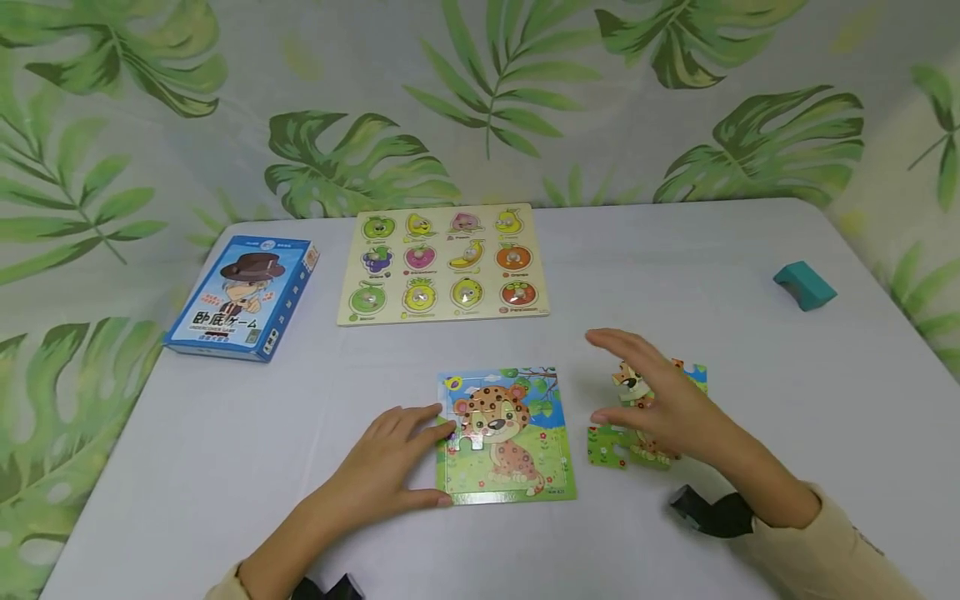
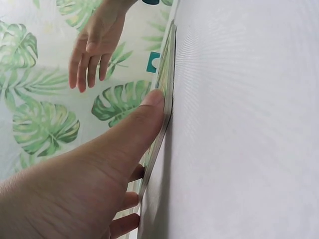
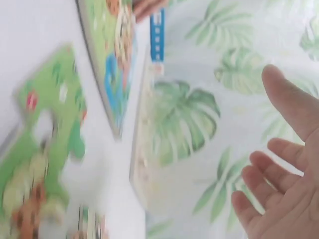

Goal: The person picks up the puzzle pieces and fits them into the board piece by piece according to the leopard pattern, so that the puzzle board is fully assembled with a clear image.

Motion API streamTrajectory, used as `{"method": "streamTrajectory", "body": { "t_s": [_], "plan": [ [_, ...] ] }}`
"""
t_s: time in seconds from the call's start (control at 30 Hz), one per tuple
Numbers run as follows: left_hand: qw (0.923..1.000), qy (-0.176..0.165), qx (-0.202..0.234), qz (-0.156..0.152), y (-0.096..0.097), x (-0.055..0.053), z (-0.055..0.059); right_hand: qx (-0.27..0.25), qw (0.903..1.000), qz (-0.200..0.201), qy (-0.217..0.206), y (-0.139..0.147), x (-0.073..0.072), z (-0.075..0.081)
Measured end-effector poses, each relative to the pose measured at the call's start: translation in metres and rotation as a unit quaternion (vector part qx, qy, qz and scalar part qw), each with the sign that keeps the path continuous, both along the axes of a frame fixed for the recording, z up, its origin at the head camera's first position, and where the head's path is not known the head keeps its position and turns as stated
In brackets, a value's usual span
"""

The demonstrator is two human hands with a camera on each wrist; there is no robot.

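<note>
My left hand [image 1: 386,458] rests along the left edge of a leopard jigsaw puzzle board [image 1: 558,479], fingertips on the edge and thumb at the near left corner. In the left wrist view the thumb [image 2: 142,117] lies against the board's thin side. The board's upper left shows jigsaw outlines; its lower part carries the printed leopard picture. My right hand [image 1: 667,408] hovers over loose puzzle pieces [image 1: 607,447], fingers spread from the thumb with nothing between them, partly hiding the pieces. In the right wrist view, green pieces [image 3: 55,94] lie beside the board.
Behind the board lies a wooden fruit peg puzzle [image 1: 442,314]. A blue card game box [image 1: 240,296] is at the back left and a teal arch block [image 1: 805,285] at the far right. A leaf-print cloth [image 1: 495,92] hangs behind the white table.
</note>
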State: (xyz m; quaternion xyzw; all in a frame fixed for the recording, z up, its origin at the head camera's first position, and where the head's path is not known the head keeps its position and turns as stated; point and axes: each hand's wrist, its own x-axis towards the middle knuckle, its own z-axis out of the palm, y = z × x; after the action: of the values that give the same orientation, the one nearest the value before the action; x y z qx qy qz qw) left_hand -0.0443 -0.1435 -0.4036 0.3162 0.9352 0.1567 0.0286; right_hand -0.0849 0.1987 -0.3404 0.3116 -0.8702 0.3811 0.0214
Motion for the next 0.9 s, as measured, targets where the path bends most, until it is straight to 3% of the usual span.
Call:
{"method": "streamTrajectory", "body": {
  "t_s": [0.17, 0.3, 0.47, 0.7, 0.9],
  "plan": [
    [1.0, 0.006, 0.005, -0.005, 0.0, 0.0, -0.001, 0.011, 0.9984, -0.052, 0.02, 0.034, -0.002, -0.006],
    [0.9999, 0.006, 0.005, -0.009, 0.001, -0.001, -0.001, 0.014, 0.9972, -0.072, -0.01, 0.053, -0.003, -0.019],
    [0.9999, 0.003, 0.002, -0.011, 0.001, -0.001, 0.0, 0.037, 0.9946, -0.077, -0.059, 0.063, -0.007, -0.033],
    [1.0, -0.002, 0.002, -0.009, 0.0, 0.0, 0.002, 0.055, 0.9928, -0.065, -0.084, 0.072, -0.014, -0.05],
    [0.9999, -0.007, 0.003, -0.007, 0.001, 0.001, 0.002, 0.082, 0.9886, -0.066, -0.108, 0.073, -0.015, -0.056]
  ]
}}
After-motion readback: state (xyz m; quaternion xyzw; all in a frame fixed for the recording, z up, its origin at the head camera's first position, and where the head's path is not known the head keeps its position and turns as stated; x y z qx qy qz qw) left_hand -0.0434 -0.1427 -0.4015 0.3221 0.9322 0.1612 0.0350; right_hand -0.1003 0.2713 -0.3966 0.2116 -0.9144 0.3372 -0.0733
